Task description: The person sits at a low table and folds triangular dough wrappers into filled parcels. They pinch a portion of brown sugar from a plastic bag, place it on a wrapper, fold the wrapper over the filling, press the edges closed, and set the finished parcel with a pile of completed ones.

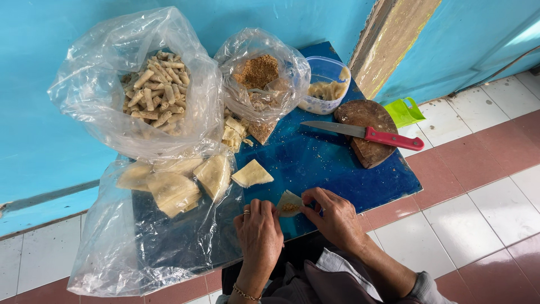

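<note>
Down at six o'clock on the blue bench [337, 169], your two hands meet over one small pastry wrapper [289, 201] with a spoonful of brown filling sitting in it. Your left hand [259, 231] pinches its left edge, fingers curled in tight; your right hand [334, 217] grips the right edge the same way. So both are closed on that wrapper, just off the bench's near rim.

Careful here: as I judge it, the filling looks dry and crumbly, so a tilt or a loose fold could spill it onto the bench, and a hard squeeze could tear the thin sheet.

At ten o'clock, a clear bag of finished rolls [154, 93]; at twelve, the bag of brown filling [259, 73]. A spare wrapper [252, 174] lies just beyond your hands. At two o'clock a red-handled knife [365, 133] rests on a round wooden board [368, 147], blade pointing left, well apart from your fingers.
</note>
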Available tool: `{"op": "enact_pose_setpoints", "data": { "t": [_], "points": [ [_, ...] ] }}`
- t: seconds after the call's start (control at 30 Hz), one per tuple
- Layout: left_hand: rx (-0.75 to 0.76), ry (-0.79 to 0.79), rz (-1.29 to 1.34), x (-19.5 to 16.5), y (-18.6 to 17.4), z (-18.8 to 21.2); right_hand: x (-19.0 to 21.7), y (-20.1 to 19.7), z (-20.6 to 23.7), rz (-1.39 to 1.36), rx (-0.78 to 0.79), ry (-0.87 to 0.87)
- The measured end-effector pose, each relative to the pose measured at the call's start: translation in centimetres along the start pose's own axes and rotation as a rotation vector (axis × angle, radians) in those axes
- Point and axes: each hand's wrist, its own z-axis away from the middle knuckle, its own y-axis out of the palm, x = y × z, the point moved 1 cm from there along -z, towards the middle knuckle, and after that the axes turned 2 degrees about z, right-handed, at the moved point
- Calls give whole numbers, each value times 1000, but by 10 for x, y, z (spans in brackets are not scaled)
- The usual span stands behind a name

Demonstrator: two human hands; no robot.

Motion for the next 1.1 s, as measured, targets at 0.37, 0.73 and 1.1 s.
{"op": "enact_pose_setpoints", "data": {
  "t": [0.37, 0.73, 1.1],
  "points": [
    [51, -25, -51, 2, 9, 1, -10, 14, 5, -205, -116, 22],
    [-15, 96, 205, -2, 8, -3, -5, 17, 5, -259, -89, -13],
    [-8, 331, 268, 6, 9, 4, -2, 6, 0, -95, -4, -246]
  ]
}}
